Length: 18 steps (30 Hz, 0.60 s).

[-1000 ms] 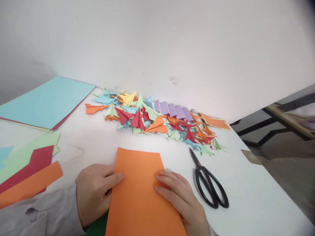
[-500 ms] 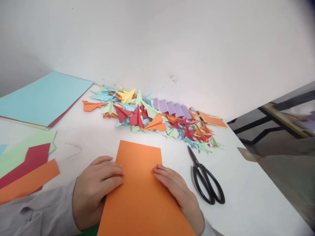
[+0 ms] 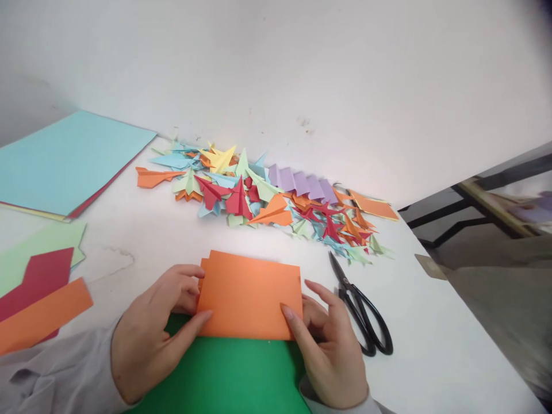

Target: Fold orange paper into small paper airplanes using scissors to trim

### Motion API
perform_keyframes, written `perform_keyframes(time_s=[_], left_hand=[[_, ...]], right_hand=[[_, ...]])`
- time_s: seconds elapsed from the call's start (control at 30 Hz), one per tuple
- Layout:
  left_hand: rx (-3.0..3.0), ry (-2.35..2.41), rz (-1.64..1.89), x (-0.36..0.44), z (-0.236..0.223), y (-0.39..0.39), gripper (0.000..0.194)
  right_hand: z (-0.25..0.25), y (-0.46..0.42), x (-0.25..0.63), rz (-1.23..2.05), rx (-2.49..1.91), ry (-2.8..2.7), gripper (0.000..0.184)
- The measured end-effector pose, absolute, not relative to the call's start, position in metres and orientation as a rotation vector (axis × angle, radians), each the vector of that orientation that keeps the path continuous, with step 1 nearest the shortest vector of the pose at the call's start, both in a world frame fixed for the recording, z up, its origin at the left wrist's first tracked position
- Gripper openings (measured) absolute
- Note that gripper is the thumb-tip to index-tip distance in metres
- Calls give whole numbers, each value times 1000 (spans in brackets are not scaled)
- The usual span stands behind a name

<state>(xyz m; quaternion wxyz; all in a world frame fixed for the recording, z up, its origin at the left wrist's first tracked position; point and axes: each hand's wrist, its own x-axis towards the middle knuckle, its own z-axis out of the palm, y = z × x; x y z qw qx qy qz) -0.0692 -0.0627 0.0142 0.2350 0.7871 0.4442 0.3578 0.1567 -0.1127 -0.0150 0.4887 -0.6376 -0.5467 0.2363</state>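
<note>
An orange sheet of paper (image 3: pixel 250 296), folded over on itself, is between my hands, its two layers slightly out of line at the upper left corner. My left hand (image 3: pixel 159 328) pinches its left edge, thumb on the front and fingers behind. At the right edge, my right hand (image 3: pixel 330 345) grips the paper with the thumb on its face; the index finger is raised off it. Below the paper lies a green sheet or mat (image 3: pixel 233 374). Black-handled scissors (image 3: pixel 360 307) rest just right of my right hand, blades pointing away.
Folded paper planes and shapes (image 3: pixel 241 192) in many colours lie heaped along the wall. A stack of large sheets, light blue (image 3: pixel 77 161) on top, sits far left. Green, red and orange paper pieces (image 3: pixel 47 305) lie nearer. The table's right edge (image 3: pixel 470 322) slopes toward me.
The long orange sheet has been folded over, its near part brought up, uncovering the green surface. My hands went from lying flat on its sides to pinching its edges.
</note>
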Motion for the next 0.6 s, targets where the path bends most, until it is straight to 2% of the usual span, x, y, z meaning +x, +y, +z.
perform_keyframes(time_s=[0.17,0.23,0.33,0.6], left_hand=[[2525,1341,1130,-63,15,-73,17],[2780,1148,1164,-58,14,-79,25],[2997,860,984,-50,13,-82,30],[2990,863,709,-47,0,-67,34]], right_hand=[[-7,-111,162,450,-1687,-1534,26],[-4,-109,161,372,-1652,-1615,18],[-2,-107,160,315,-1599,-1671,15],[-1,-106,159,315,-1656,-1657,17]])
